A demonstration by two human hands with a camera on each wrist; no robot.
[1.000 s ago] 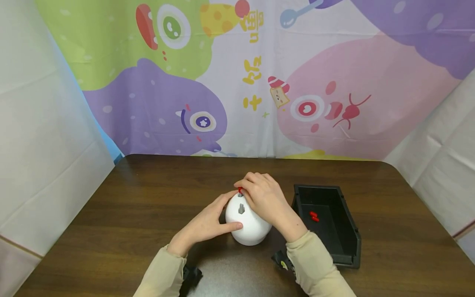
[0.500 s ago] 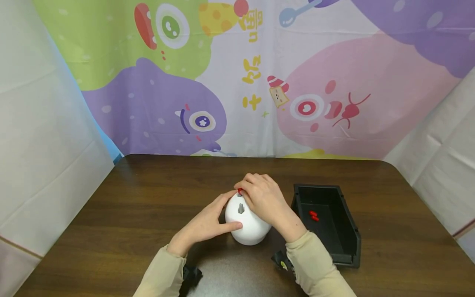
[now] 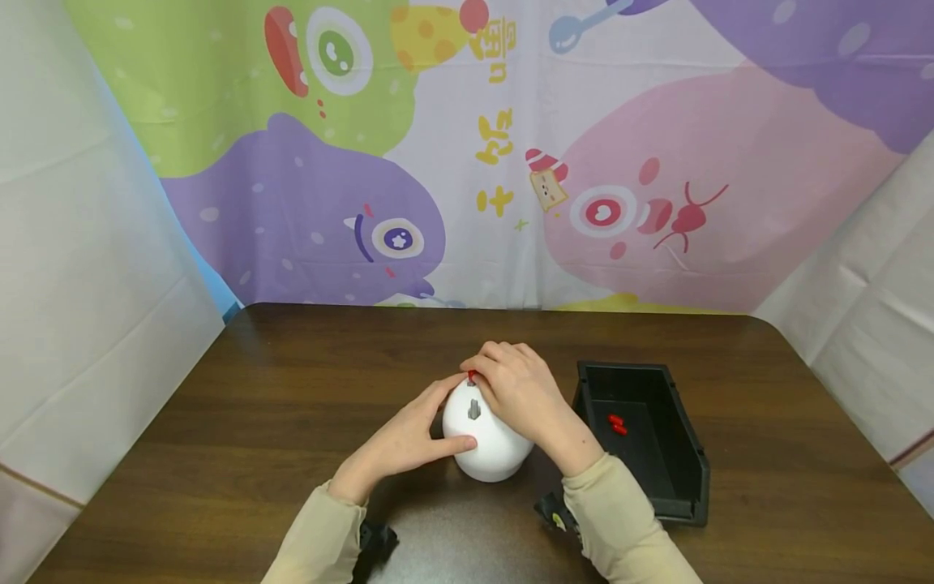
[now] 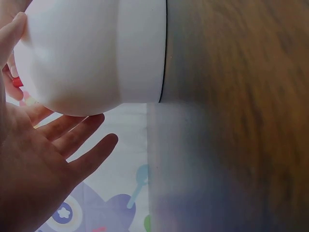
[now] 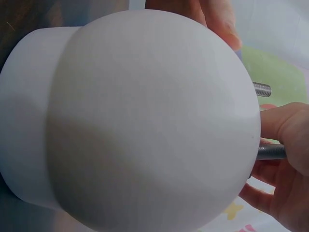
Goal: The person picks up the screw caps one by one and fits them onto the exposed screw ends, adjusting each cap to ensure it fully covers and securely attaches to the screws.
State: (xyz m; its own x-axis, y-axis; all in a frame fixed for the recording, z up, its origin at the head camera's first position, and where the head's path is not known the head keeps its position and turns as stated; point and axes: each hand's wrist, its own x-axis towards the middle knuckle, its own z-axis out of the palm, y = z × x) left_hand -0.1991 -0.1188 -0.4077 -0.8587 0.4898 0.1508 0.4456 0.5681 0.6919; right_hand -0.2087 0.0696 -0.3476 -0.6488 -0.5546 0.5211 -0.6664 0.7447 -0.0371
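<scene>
Head view: right wrist (image 3: 575, 442) between white dome (image 3: 490, 456) and black bin (image 3: 653, 458).

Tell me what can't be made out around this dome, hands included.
Head view: the red piece at the right hand, partly covered by its fingers.
Head view: the white dome's upper right side, covered by that hand.
Left wrist view: the white dome, cut off by the top edge.
Right wrist view: the right hand, cut off by the right edge.
Head view: red pieces in the tray, too small for detail.
</scene>
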